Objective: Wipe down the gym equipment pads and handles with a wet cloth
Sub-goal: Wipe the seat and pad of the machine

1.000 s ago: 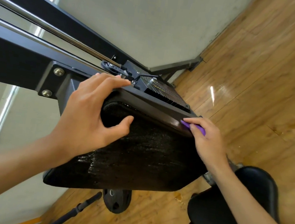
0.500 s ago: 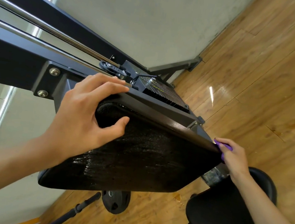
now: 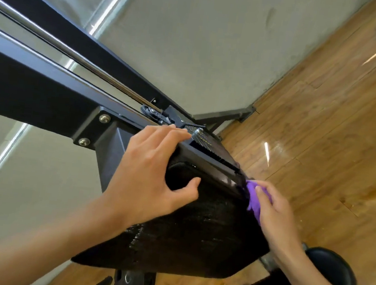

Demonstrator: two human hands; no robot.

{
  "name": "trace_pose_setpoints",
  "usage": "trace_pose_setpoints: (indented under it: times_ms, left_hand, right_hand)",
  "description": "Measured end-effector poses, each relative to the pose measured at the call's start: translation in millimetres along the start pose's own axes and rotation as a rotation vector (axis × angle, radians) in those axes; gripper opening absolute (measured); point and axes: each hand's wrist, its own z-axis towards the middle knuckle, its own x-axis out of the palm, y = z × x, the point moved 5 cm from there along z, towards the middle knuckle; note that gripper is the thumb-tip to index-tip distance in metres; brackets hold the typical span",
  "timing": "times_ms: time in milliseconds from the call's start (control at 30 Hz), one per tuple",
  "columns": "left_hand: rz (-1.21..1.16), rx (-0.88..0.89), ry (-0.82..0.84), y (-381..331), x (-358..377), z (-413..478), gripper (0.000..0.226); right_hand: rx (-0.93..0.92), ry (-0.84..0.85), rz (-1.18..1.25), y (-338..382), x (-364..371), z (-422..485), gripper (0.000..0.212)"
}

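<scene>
A black padded backrest [image 3: 197, 233] of a gym machine fills the middle, its surface glistening wet. My left hand [image 3: 147, 173] grips its upper left corner, fingers curled over the top edge and thumb on the face. My right hand [image 3: 275, 214] holds a purple cloth [image 3: 254, 198] and presses it against the pad's upper right edge. Only part of the cloth shows beyond my fingers.
The machine's black steel frame [image 3: 34, 90] and chrome guide rods [image 3: 74, 55] run from upper left to the pad. A black round seat [image 3: 337, 272] sits lower right. A weight plate [image 3: 134, 282] lies on the wooden floor [image 3: 326, 126] below. A pale wall [image 3: 195, 36] stands behind.
My right hand slid the cloth down along the pad's right edge, then came back up to the upper right corner. The left hand kept its grip on the top corner.
</scene>
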Motion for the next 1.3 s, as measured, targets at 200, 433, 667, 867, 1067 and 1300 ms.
trace_pose_setpoints:
  times_ms: [200,433,667,867,1067,1300]
  left_hand:
    - [0.029,-0.019,-0.086,0,-5,-3,0.077]
    - [0.020,-0.175,-0.218,22,-18,-58,0.080]
    - [-0.027,-0.249,-0.159,71,-3,-139,0.081]
    - [-0.050,-0.195,-0.152,95,17,-184,0.079]
    - [-0.045,-0.129,-0.163,109,27,-202,0.082]
    - [-0.335,-0.182,-0.236,108,43,-196,0.103]
  right_hand:
    - [-0.524,0.113,-0.064,139,60,-10,0.020]
    - [-0.122,0.240,-0.125,118,52,-13,0.022]
    - [-0.855,0.145,-0.737,192,87,-44,0.029]
    - [-0.998,0.338,-0.933,196,108,-61,0.038]
    - [-0.784,0.275,-1.079,209,114,-51,0.042]
    - [-1.002,0.195,-1.224,179,169,-96,0.030]
